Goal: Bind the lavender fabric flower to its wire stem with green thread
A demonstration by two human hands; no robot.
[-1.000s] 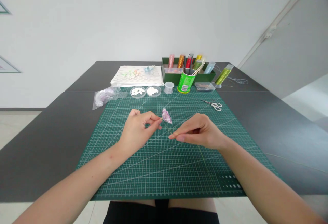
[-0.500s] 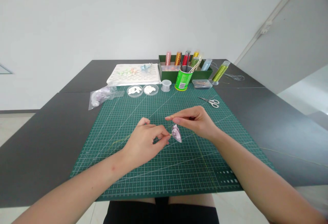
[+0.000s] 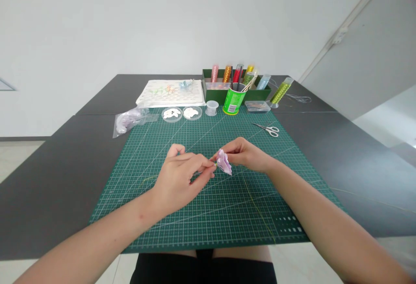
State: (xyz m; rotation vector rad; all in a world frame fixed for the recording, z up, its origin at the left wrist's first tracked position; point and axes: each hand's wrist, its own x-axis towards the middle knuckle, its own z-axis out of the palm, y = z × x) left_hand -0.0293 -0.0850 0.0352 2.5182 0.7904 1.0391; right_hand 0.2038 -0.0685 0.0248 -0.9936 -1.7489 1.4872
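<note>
A small pale purple fabric flower [image 3: 224, 162] is held over the green cutting mat [image 3: 208, 214]. My left hand [image 3: 185, 175] pinches its short greenish stem between thumb and forefinger, left of the petals. Just behind the flower, my right hand [image 3: 243, 152] has its fingers closed; the fingertips are partly hidden by the petals, so what they grip cannot be made out. A thin yellow-green thread [image 3: 258, 210] runs down the mat to the front edge.
Behind the hands are two dishes of white pieces [image 3: 172, 114] [image 3: 192, 113], a green can [image 3: 233, 100], white-handled scissors [image 3: 269, 130], a box of thread spools [image 3: 214, 95], a plastic bag [image 3: 128, 121] and a white padded sheet [image 3: 172, 98].
My right hand has come down and left to the flower, its fingers now behind the petals. The flower has turned and risen slightly, still pinched by my left hand.
</note>
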